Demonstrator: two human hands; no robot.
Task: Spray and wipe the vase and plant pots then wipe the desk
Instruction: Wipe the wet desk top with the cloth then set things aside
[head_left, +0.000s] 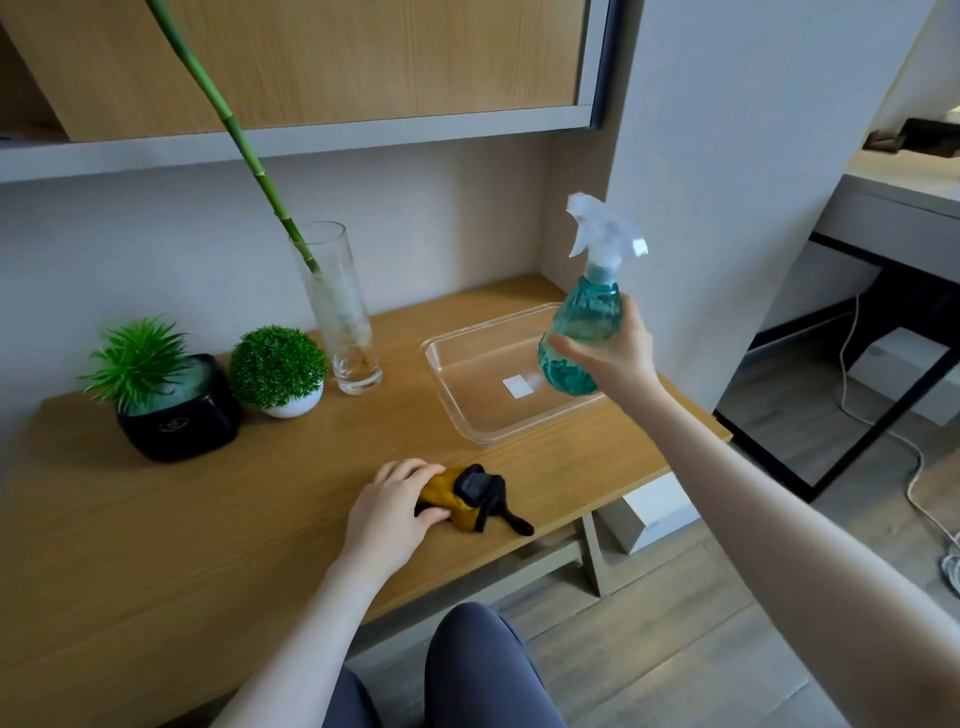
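My right hand (618, 347) grips a teal spray bottle (584, 317) by its body and holds it up above a clear plastic tray (467, 410). My left hand (397, 506) rests on a yellow and black cloth (470, 496) near the front edge of the wooden desk (208, 519), fingers curled round its left end. A tall glass vase (337, 312) with a green bamboo stalk stands at the back. To its left are a round green plant in a white pot (280, 371) and a spiky plant in a black pot (176, 415).
A wooden cabinet (311, 62) hangs over the desk. A grey wall column (727, 182) closes the desk's right end. White boxes (649, 514) and cables (883, 441) lie on the floor to the right. My knees (467, 670) are below the desk front.
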